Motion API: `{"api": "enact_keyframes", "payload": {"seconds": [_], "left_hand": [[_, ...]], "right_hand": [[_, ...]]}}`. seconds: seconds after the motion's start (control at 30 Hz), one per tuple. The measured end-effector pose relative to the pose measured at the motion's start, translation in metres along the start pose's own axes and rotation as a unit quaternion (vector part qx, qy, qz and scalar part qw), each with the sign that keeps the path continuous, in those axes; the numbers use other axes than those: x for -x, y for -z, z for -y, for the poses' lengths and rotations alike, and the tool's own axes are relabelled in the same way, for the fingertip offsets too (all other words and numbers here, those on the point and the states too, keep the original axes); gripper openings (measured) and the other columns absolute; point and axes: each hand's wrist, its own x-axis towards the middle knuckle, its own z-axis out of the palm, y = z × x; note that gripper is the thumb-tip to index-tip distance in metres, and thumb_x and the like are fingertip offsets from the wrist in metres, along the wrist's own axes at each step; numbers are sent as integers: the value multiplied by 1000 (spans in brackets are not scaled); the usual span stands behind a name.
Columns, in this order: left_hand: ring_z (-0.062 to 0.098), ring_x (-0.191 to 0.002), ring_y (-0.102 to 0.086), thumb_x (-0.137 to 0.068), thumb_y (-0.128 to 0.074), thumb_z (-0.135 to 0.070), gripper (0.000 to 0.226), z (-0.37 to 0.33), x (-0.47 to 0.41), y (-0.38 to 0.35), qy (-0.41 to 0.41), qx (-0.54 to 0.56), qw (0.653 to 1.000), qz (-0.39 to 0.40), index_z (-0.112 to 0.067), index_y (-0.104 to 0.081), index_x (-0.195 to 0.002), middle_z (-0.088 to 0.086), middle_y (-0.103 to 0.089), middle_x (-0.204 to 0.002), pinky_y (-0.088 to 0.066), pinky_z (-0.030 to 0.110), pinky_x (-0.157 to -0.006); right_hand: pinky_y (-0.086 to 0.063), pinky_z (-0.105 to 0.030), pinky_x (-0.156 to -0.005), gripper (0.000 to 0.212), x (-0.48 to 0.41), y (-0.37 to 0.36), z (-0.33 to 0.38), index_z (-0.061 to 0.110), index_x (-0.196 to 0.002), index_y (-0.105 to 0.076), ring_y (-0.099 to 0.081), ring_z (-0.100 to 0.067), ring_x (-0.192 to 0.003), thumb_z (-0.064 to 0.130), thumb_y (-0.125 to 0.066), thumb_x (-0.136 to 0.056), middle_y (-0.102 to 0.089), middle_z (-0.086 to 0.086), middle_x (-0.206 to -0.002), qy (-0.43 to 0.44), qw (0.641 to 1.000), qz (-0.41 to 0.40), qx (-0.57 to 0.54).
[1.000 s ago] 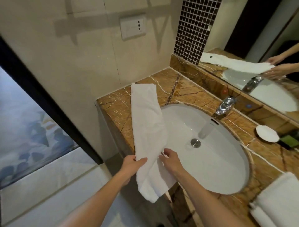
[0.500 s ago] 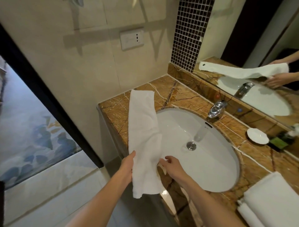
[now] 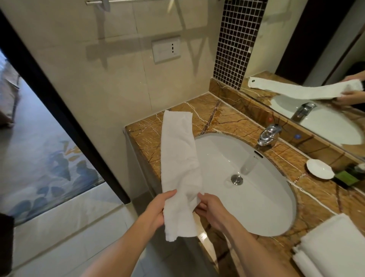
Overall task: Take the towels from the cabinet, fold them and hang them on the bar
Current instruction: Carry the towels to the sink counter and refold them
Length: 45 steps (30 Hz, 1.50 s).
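Observation:
A white towel [image 3: 180, 158], folded into a long narrow strip, lies from the back of the brown marble counter [image 3: 227, 120] over the sink's left rim and hangs off the front edge. My left hand [image 3: 158, 209] grips its left side near the hanging end. My right hand [image 3: 209, 207] pinches its right edge at the same height. The metal towel bar [image 3: 102, 2] shows at the very top of the wall. More folded white towels [image 3: 333, 247] lie stacked on the counter at the lower right.
A white oval sink [image 3: 246, 187] with a chrome tap [image 3: 268, 135] fills the counter's middle. A small white dish [image 3: 320, 169] and a green packet [image 3: 347, 177] sit by the mirror [image 3: 325, 59]. A dark door frame [image 3: 49, 95] stands at left.
The towel's loose lower end has been tidied into a narrower strip and my hands have come closer together on it. The view has tilted up, bringing the bar into sight.

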Motion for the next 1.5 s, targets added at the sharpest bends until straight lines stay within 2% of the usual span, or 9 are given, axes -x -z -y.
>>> {"api": "enact_keyframes", "payload": {"seconds": [0.17,0.3,0.57,0.7,0.87,0.97,1.13,1.37,1.5], "left_hand": [[41,-106,-63,-72,-70,-4,54,2,8,-6,10,32,999,-10,2,-58,-125,25,-62,-121,-55,48,-77],[41,-103,-63,-80,-62,-1,43,2,10,-10,20,36,999,-31,5,-58,-122,26,-64,-115,-55,49,-79],[38,-88,-69,-87,-53,2,29,1,13,-11,11,39,999,-19,4,-62,-115,23,-71,-99,-58,44,-67],[39,-103,-65,-88,-58,-5,31,0,9,0,-16,-7,999,-37,1,-61,-118,23,-68,-111,-54,50,-86],[35,-112,-62,-75,-71,4,56,8,12,11,-18,-42,998,52,3,-51,-127,18,-64,-123,-53,45,-89],[33,-108,-65,-69,-77,3,68,20,16,14,-8,-135,990,41,-5,-48,-130,13,-66,-121,-55,49,-84],[29,-104,-66,-58,-83,-6,84,44,20,13,-14,-243,970,-11,-25,-41,-128,4,-65,-120,-58,50,-75],[23,-93,-69,-71,-77,-3,48,68,30,11,-21,-276,960,-38,-7,-61,-116,7,-73,-103,-59,37,-68],[24,-99,-68,-80,-72,-4,36,91,36,18,21,-234,971,-39,-5,-62,-115,7,-72,-108,-58,40,-77]], "right_hand": [[-53,-33,-83,29,5,-8,-3,6,-115,-60,-66,-23,-97,21,-41,-98,-68,-12,-111,-18,997,26,-72],[-47,-48,-99,34,4,-19,-12,6,-125,-54,-62,-34,-108,22,-47,-96,-64,-18,-118,-56,973,3,-223],[-53,-44,-87,29,7,-16,-9,1,-109,-64,-66,-35,-98,18,-52,-89,-70,-19,-107,-30,940,-7,-339],[-51,-29,-63,24,13,-3,-5,0,-89,-67,-68,-24,-78,18,-52,-90,-72,-12,-89,24,992,-116,-39],[-43,-26,-60,15,20,21,9,12,-76,-52,-57,-17,-66,23,-55,-86,-60,-8,-77,60,950,-160,261],[-42,-24,-62,15,27,34,8,17,-95,-54,-57,-11,-77,30,-55,-87,-61,-1,-94,54,931,-153,326],[-40,-25,-80,53,39,52,-3,16,-126,-38,-53,-16,-100,41,-60,-85,-49,1,-114,-21,896,-108,431],[-48,-36,-76,25,51,61,-21,12,-88,-53,-59,-21,-85,37,-56,-89,-65,-14,-104,-1,861,-136,491],[-42,-28,-73,36,63,61,-33,16,-113,-48,-56,-16,-94,41,-58,-89,-57,0,-106,1,870,-119,478]]}}
